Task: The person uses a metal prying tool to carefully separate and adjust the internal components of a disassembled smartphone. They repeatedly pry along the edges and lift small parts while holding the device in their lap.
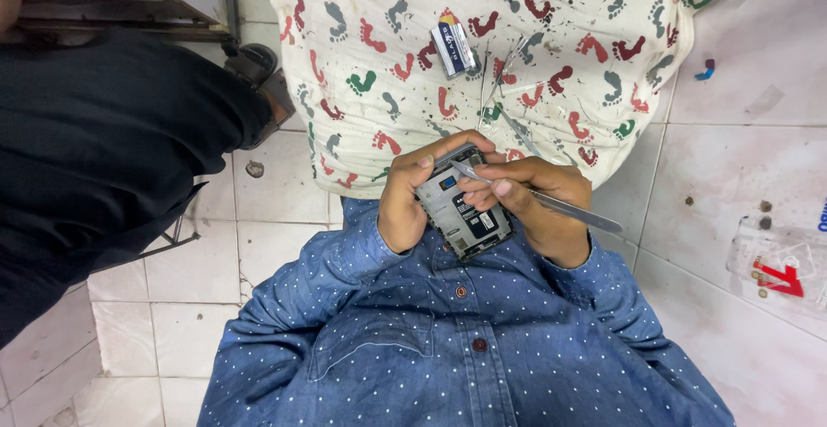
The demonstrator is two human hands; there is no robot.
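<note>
1. Over my dotted denim shirt (413, 341), I see the left hand (405, 199) clasping a phone (463, 213), back cover off, dark innards bare.
2. Right hand (538, 207) pinches slim steel tweezers (551, 203), tip on the phone's top edge.
3. Beyond lies a stained footprint-patterned cloth (517, 56) with a small battery (453, 48).
</note>
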